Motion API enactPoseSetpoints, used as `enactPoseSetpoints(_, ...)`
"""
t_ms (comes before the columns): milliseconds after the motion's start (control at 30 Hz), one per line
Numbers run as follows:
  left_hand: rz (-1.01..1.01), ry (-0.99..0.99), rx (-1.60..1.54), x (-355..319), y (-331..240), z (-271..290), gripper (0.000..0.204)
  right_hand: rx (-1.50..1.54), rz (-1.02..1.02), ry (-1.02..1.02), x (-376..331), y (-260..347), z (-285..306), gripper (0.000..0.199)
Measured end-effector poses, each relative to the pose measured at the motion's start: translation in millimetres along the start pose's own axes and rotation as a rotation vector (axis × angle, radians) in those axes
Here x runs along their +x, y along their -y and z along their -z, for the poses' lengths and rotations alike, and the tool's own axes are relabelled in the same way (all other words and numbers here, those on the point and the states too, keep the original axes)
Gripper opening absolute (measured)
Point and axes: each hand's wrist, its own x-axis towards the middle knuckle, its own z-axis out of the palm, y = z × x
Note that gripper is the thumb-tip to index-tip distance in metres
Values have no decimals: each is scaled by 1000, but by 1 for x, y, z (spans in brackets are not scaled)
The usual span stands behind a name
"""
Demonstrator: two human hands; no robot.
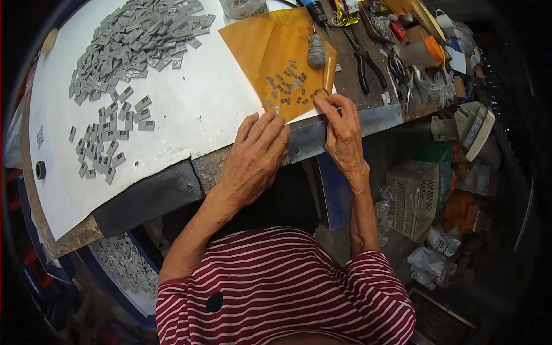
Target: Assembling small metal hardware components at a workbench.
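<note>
My left hand (257, 150) lies palm down at the table's front edge, its fingers stretched out over the near corner of an amber sheet (247, 43). On that sheet several tiny dark rectangular pieces (287, 86) are scattered. At the sheet's right side is my right hand (344, 132), its thumb and forefinger pinched together beside a few of these pieces. What is between those fingertips, if anything, is too small to make out. A thin tool with a grey wrapped handle (315, 53) rests on the sheet beyond the small pieces.
Many grey rectangular parts (123, 46) are heaped on white paper (190, 109) at the left, with a looser group (103, 144) nearer. Black-handled pliers (368, 72) and other tools lie at the right. A blue bin of grey pieces (123, 261) stands below the table.
</note>
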Motion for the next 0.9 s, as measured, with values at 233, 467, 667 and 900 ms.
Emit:
enactPoseSetpoints(233, 7, -28, -65, -1, 1, 3, 41, 55, -25, -30, 1, 3, 2, 40)
enactPoseSetpoints(467, -73, -156, -168, -7, -1, 3, 39, 106, -98, -93, 0, 3, 10, 28)
enactPoseSetpoints(667, -58, -205, -194, -16, 2, 6, 35, 162, -200, -149, -47, 13, 18, 16)
enactPoseSetpoints(900, -51, -197, -250, -15, 2, 7, 36, 555, -925, 267, -189, 35, 18, 12)
